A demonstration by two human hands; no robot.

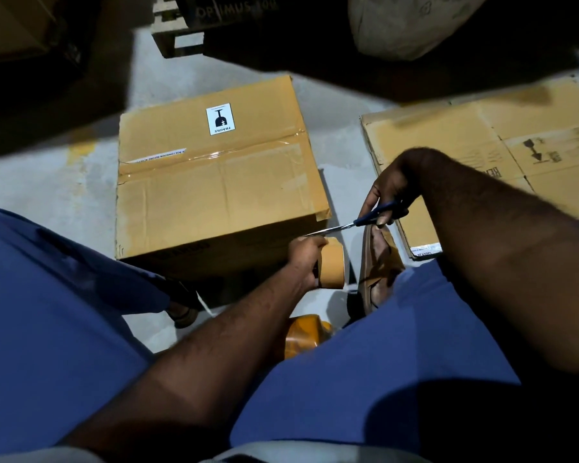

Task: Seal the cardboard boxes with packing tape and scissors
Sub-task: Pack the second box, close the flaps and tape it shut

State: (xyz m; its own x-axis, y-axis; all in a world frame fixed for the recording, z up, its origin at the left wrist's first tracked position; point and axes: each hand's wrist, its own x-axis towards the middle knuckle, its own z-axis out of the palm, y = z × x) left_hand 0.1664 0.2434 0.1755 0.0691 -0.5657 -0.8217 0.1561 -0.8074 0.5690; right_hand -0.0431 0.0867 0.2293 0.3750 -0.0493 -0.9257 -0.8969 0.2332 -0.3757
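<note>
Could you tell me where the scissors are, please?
Right of centre in the head view: the right hand holds the scissors beside the cardboard box, blades just above the tape roll in the left hand.

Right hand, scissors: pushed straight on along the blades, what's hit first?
The scissors likely meet the near side of the cardboard box, just above the left hand gripping the tape roll; depth unclear, so knuckles could come first.

— How is the light?
— Dim. The cardboard box and the concrete floor catch light from above; the top corners sink into black.
— Glare? Blur?
— A faint sheen on the clear tape. Wide-angle distortion bows the edges, and the flattened carton looks soft.
</note>
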